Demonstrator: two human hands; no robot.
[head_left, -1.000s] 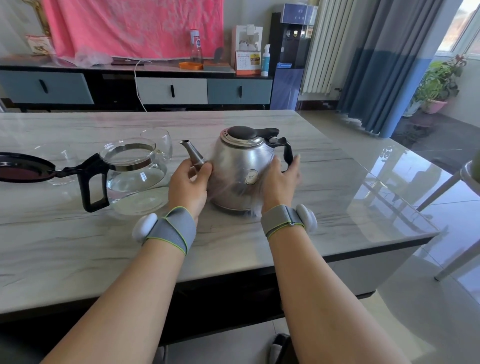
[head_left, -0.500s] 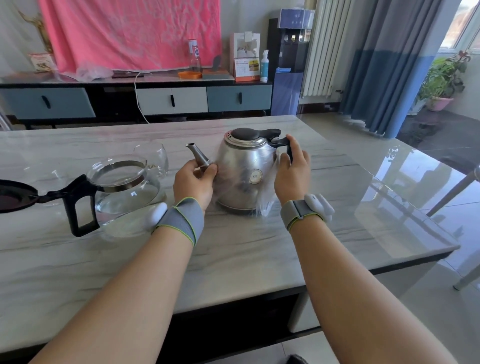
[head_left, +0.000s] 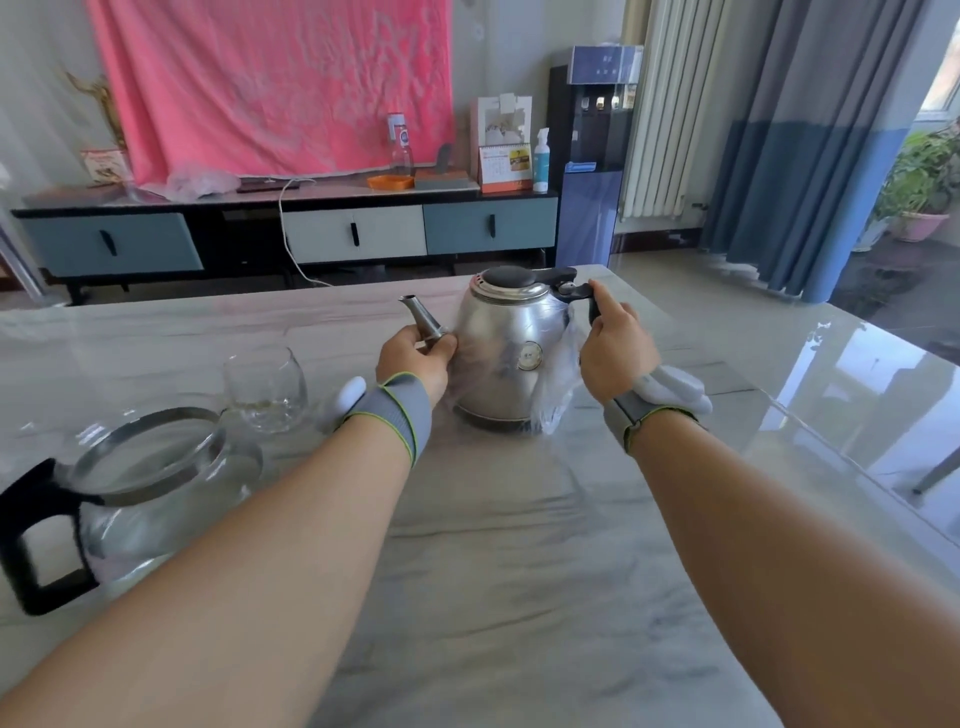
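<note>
1. Steel kettle (head_left: 506, 353): upright near the table's (head_left: 519, 571) far edge, wrapped in clear plastic film (head_left: 558, 387).
2. Left hand (head_left: 415, 358): fingers curled round the spout (head_left: 423, 322).
3. Right hand (head_left: 615, 348): fingers curled round the black handle (head_left: 574, 291).

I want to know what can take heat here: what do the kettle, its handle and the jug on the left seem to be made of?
The kettle looks like stainless steel: silvery, with soft reflections. Its handle looks like matte black plastic. The jug seems to be clear glass, see-through, with a shiny metal rim band and a black, probably plastic, grip.
</note>
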